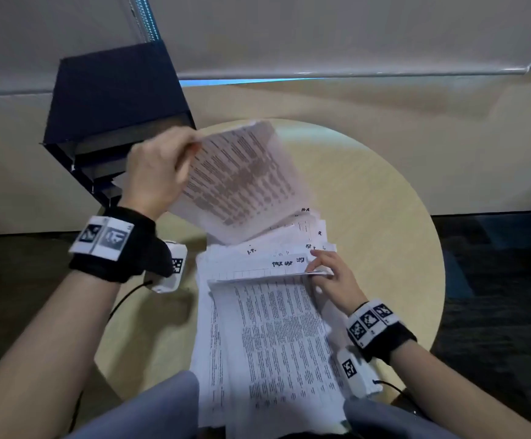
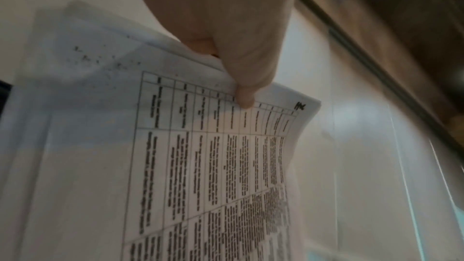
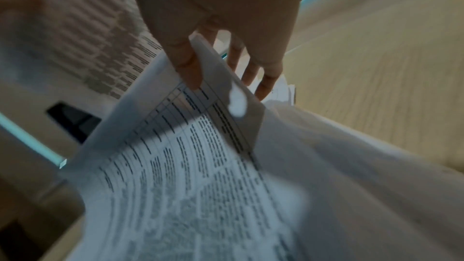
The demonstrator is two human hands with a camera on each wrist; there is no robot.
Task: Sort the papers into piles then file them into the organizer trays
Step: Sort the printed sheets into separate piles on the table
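A thick stack of printed papers [image 1: 267, 337] lies on the round table [image 1: 384, 236], reaching down to my lap. My left hand [image 1: 159, 172] pinches the top edge of a printed table sheet [image 1: 238, 182] and holds it in the air, tilted, between the stack and the black organizer [image 1: 112, 99]. In the left wrist view the thumb [image 2: 244, 96] presses on that sheet [image 2: 200, 166]. My right hand [image 1: 330, 277] pinches the upper right corner of the top sheet on the stack [image 1: 276, 267], lifting it; the right wrist view shows the thumb [image 3: 188, 70] on top of the sheet [image 3: 175, 176].
The black organizer stands on the table's far left edge with its open tray slots [image 1: 99, 172] facing me. Bare tabletop shows right of the stack. A low beige wall [image 1: 384, 99] runs behind the table. Dark carpet [image 1: 495, 280] lies to the right.
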